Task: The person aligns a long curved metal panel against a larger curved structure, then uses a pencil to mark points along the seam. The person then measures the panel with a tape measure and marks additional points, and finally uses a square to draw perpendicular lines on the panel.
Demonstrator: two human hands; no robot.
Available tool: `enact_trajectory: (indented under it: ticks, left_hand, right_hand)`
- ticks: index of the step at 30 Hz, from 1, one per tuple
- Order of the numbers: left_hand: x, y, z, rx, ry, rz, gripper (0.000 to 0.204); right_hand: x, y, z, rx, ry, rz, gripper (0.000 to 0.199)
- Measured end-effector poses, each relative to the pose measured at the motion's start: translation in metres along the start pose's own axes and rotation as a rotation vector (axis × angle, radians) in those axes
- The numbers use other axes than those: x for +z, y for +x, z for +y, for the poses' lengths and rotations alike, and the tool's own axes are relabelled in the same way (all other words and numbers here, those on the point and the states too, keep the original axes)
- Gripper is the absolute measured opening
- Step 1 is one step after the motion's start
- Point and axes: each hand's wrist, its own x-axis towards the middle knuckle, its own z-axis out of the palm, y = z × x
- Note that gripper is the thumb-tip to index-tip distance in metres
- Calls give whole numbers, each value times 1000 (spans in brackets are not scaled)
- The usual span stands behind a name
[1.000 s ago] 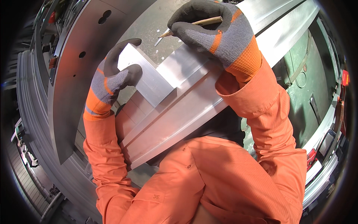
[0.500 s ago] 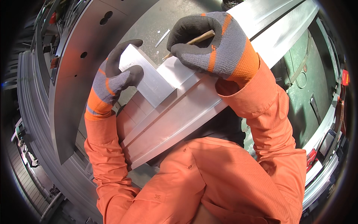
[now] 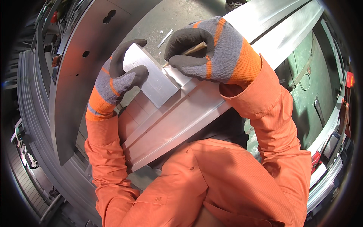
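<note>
In a grey and orange glove with dark fingertips, my left hand [image 3: 115,82] grips a smooth rectangular metal block [image 3: 153,77], thumb on its upper face and fingers over the far end. The block lies across a long silver metal profile [image 3: 181,123] that runs from near left to far right. My right hand [image 3: 217,51], gloved alike, is closed around a slim tan pencil [image 3: 197,48]. Its point meets the profile right beside the block's right edge. The fingers partly hide the pencil's middle.
A large curved-looking metal plate [image 3: 75,75] with round holes stands on the left, with stacked long metal profiles [image 3: 36,106] beyond it. A small white strip [image 3: 165,38] lies on the floor. At the right, a green surface [image 3: 302,94] carries a loop of wire.
My right hand has shifted left and slightly down, bringing the pencil to the block's edge. My left hand and the block have barely moved.
</note>
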Motion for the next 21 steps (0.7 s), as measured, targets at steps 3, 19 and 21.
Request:
enact_trajectory:
  ticks: [3, 19, 21]
  left_hand:
    - [-1, 1, -2, 6, 2, -15, 77]
    - [-6, 3, -4, 49, 77, -24, 72]
    - [-5, 3, -4, 63, 97, -15, 71]
  right_hand:
    - [0, 1, 2, -4, -18, -17, 22]
    - [2, -9, -5, 74, 105, -124, 15]
    - [2, -10, -5, 52, 100, -68, 16]
